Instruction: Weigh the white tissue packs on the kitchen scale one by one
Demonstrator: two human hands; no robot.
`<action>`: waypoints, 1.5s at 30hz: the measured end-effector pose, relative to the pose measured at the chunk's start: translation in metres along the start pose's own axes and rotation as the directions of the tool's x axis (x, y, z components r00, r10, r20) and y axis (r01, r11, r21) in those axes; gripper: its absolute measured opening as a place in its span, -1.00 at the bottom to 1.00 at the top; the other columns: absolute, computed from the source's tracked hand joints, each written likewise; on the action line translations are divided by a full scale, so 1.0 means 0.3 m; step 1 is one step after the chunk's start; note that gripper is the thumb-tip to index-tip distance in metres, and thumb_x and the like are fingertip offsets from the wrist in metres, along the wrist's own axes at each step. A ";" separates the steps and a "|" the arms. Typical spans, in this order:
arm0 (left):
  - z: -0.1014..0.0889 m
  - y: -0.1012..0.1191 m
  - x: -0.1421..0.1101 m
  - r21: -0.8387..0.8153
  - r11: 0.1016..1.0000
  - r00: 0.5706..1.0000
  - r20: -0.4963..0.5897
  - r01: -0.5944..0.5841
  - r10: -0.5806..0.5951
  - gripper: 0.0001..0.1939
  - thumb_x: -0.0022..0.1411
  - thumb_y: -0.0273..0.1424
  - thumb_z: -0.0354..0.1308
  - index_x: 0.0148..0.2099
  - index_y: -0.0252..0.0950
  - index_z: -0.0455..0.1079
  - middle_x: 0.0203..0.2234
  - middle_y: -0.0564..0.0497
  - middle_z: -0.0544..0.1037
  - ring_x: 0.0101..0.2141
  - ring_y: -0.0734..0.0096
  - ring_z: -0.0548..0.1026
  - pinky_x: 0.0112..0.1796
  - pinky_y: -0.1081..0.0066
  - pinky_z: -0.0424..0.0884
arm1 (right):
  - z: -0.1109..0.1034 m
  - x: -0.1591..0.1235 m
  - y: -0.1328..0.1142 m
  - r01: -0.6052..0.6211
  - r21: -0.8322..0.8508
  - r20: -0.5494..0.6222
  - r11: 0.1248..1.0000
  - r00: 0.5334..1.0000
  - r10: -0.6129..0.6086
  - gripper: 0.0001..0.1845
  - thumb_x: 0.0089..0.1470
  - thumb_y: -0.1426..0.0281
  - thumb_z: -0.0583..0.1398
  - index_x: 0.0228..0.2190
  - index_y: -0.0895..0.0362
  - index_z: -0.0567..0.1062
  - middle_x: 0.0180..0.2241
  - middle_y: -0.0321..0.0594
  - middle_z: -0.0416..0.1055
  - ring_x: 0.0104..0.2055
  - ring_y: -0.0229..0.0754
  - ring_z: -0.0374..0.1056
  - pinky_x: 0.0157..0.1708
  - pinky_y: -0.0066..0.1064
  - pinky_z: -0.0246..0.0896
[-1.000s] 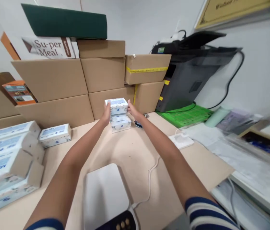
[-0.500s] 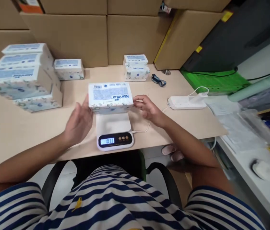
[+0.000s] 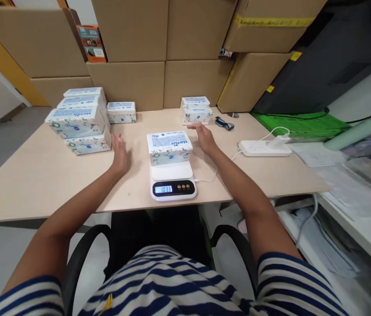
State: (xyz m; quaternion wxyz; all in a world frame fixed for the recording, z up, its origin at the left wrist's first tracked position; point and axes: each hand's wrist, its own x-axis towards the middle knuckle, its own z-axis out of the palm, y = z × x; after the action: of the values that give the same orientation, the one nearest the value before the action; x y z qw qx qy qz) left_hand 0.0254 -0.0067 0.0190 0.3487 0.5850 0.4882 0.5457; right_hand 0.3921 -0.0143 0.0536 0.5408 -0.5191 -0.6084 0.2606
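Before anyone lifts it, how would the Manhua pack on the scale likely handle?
The Manhua pack probably yields slightly when squeezed, as its edges look soft and film-wrapped. Its low, boxy shape suggests sliding rather than rolling if pushed across the scale.

Scale [image 3: 172,172], tissue packs [image 3: 121,115] on table [image 3: 56,184]

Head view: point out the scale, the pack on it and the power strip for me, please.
Scale [image 3: 173,172]: head view, on the bare front of its white platform.
Pack [image 3: 169,143]: head view, on its printed top face.
Power strip [image 3: 260,148]: head view, on its white body.
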 end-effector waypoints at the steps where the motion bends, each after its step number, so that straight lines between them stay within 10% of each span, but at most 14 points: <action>1: -0.004 -0.016 -0.003 -0.003 1.000 1.000 -0.011 0.006 -0.006 0.06 0.37 0.56 -0.16 0.59 -0.02 0.20 0.75 -0.02 -0.24 0.72 0.10 -0.42 0.66 0.01 -0.40 | 0.018 -0.003 0.021 -0.029 0.044 0.027 0.999 0.999 0.028 0.28 -0.08 -0.77 -0.18 -0.12 0.01 0.67 0.15 0.02 0.69 0.35 0.22 0.51 0.55 0.13 0.19; 14: -0.008 -0.009 -0.054 -0.027 0.998 0.998 -0.011 -0.055 0.055 0.06 0.24 0.65 -0.18 0.33 0.03 0.52 0.66 -0.07 0.13 0.66 -0.14 0.05 0.59 -0.20 0.12 | -0.019 -0.054 0.059 -0.160 0.116 0.336 0.980 0.935 0.113 0.37 0.02 -0.70 -0.34 0.21 -0.06 0.61 0.25 -0.05 0.66 0.47 0.25 0.44 0.58 0.25 0.13; 22: 0.005 0.007 -0.069 0.033 0.994 0.994 0.036 -0.104 0.102 0.04 0.27 0.62 -0.15 0.21 -0.07 0.62 0.61 -0.17 0.21 0.56 -0.21 0.24 0.29 -0.12 0.58 | -0.048 -0.072 0.070 -0.097 0.068 0.361 0.993 0.930 0.066 0.40 -0.11 -0.77 -0.15 0.49 -0.26 0.30 0.61 -0.18 0.23 0.55 0.24 0.33 0.55 0.21 0.25; 45: 0.014 0.000 -0.087 -0.036 0.998 0.994 0.090 -0.059 0.062 -0.04 0.30 0.59 -0.10 0.28 -0.01 0.50 0.55 -0.16 0.28 0.60 -0.23 0.17 0.49 -0.24 0.29 | -0.053 -0.099 0.041 -0.004 -0.131 0.282 0.991 0.959 0.041 0.38 -0.03 -0.71 -0.34 0.60 -0.36 0.10 0.59 -0.15 0.23 0.60 0.34 0.23 0.50 0.26 0.30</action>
State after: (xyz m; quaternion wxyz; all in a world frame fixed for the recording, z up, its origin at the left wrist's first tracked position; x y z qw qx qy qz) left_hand 0.0314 -0.0312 0.0106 0.3633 0.6180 0.4448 0.5368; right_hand 0.4076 -0.0414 0.0356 0.4101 -0.5171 -0.6894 0.2986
